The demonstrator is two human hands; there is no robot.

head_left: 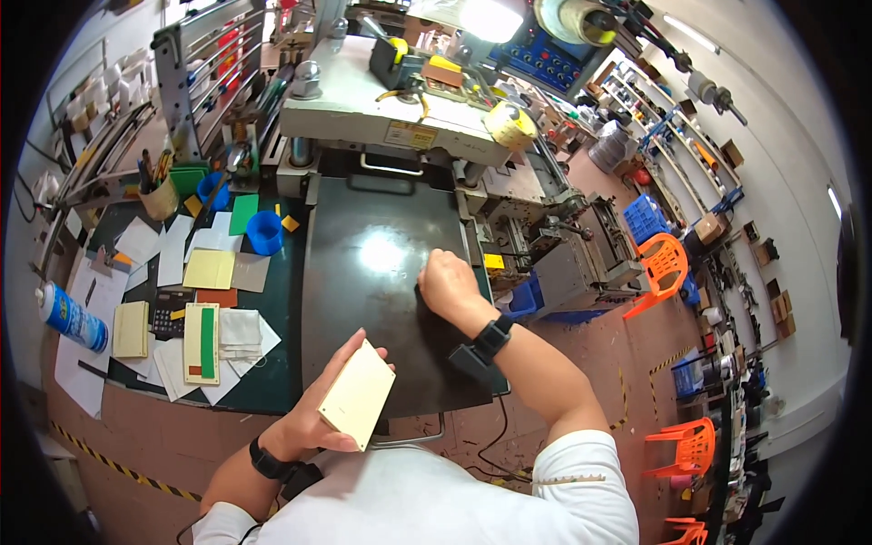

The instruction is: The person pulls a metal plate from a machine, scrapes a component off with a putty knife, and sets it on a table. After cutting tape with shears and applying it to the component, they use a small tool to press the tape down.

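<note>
While the right hand (447, 283) rests fisted on the black plate (381, 272), the left grip (313, 413) clasps a cream card stack (357, 395).

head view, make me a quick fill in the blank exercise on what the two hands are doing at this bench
1. The left hand holds a stack of pale ____ cards.
2. The right hand rests as a fist on the big ____ plate of the machine.
3. Both wrists wear a black ____.
4. Left of the plate, near the table's far end, stands a small ____ cup.

Missing words: yellow; black; band; blue
</note>
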